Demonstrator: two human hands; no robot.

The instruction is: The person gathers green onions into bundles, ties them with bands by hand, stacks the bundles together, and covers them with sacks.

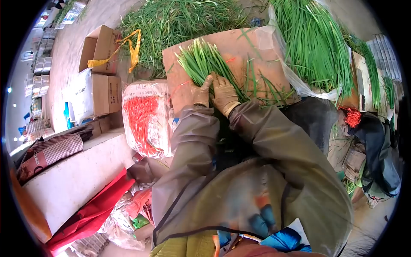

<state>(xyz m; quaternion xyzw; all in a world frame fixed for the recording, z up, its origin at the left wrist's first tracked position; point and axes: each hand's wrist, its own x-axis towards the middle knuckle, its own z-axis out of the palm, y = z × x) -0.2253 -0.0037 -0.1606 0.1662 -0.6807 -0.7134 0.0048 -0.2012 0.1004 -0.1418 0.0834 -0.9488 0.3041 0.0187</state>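
A bunch of garlic chives point(199, 58) lies slantwise on a brown board point(239, 40), its pale cut ends pointing up and left. My left hand point(202, 92), in a tan glove, grips the bunch from its left side. Close beside it, my right hand point(224, 93), gloved the same way, is closed over the bunch from the right, thumbs near each other. Thin red strips show on the board on both sides of the bunch; whether they are one tie passing under it is hidden. Loose green leaves point(269, 88) are scattered right of my right hand.
A heap of loose chives point(171, 30) lies beyond the board. More chives point(312, 47) lie on plastic at the right. Red ties point(141, 122) sit on a wrapped pack at left, near cardboard boxes point(106, 92) and a yellow strap point(133, 49). A white ledge point(81, 180) runs lower left.
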